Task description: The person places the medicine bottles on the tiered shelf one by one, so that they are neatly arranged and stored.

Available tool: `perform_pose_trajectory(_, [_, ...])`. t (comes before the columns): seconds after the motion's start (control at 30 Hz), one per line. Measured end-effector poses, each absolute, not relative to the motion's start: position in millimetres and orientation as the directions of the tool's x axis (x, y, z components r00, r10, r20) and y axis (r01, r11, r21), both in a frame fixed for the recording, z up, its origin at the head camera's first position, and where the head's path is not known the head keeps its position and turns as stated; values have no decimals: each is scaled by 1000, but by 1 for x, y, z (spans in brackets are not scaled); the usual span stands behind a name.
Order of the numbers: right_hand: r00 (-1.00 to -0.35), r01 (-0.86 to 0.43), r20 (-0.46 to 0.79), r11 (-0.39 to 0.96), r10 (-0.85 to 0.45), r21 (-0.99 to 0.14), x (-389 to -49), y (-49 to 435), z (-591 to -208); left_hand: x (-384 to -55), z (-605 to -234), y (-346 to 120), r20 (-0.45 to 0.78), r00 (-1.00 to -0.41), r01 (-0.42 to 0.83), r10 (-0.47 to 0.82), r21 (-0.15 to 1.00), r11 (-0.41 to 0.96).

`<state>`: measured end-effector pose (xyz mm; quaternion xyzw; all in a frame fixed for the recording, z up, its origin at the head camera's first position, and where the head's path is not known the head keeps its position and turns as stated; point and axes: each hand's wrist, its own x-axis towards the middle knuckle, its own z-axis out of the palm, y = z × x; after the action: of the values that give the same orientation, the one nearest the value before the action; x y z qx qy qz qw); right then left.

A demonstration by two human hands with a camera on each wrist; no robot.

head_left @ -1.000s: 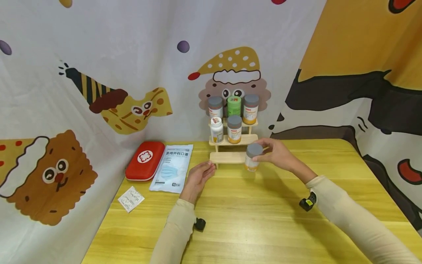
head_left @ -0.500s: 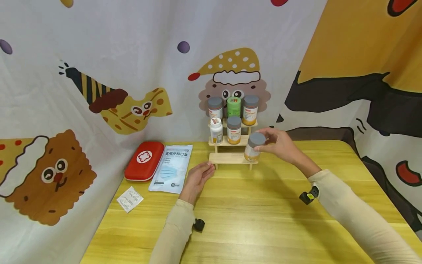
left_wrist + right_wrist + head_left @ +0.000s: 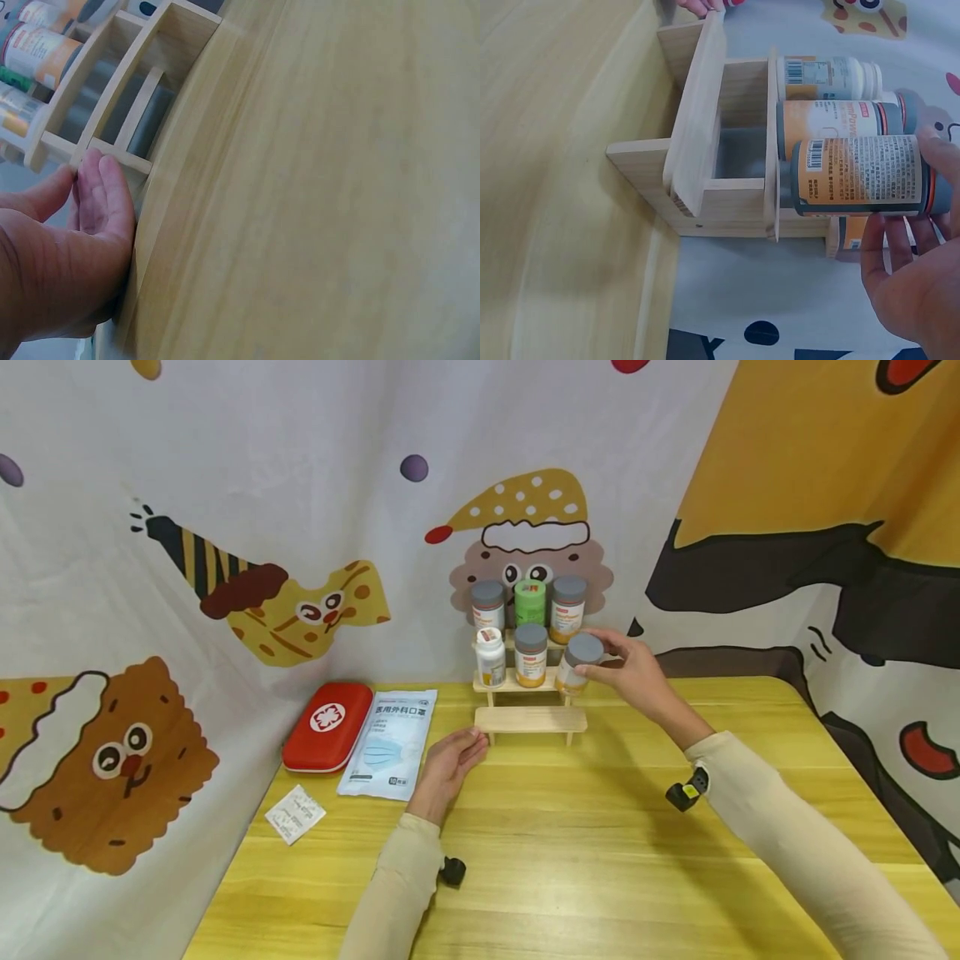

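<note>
A three-step wooden display rack (image 3: 531, 719) stands against the curtain. My left hand (image 3: 453, 762) pinches the left end of its lowest step, thumb on one side and fingers on the other in the left wrist view. With thumb and fingers, my right hand (image 3: 633, 675) grips a grey-lidded supplement jar (image 3: 581, 658) near its lid, tilted slightly at the right end of the middle step. In the right wrist view the jar's orange-and-white label (image 3: 862, 171) faces the camera; its base is close to the step, contact cannot be told.
On the middle step stand a white bottle (image 3: 491, 658) and another grey-lidded jar (image 3: 531, 657). The top step bears a green container (image 3: 530, 602) between two grey-lidded jars. Left on the table lie a red case (image 3: 327, 727), a mask packet (image 3: 387, 745) and a small white sachet (image 3: 295, 814).
My right hand has lifted the jar from in front of the lowest step, over it, up and back to the middle step. The left hand has stayed at the rack's end.
</note>
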<state>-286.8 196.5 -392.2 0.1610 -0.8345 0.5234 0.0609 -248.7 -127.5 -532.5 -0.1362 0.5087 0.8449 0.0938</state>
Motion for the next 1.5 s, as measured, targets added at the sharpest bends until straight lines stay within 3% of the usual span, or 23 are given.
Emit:
perform_pose_trajectory(0.67, [-943, -330, 287, 391, -167, -859, -311, 177, -400, -250, -528, -129, -340, -940, -306, 17, 822, -481])
perform_pose_trajectory(1.03, [-954, -287, 299, 373, -27, -882, -314, 167, -413, -248, -529, -129, -346, -938, -311, 18, 818, -484])
perform_pose_trajectory(1.5, [-936, -320, 351, 364, 19, -875, -317, 163, -421, -250, -534, -127, -344, -939, -300, 10, 803, -515])
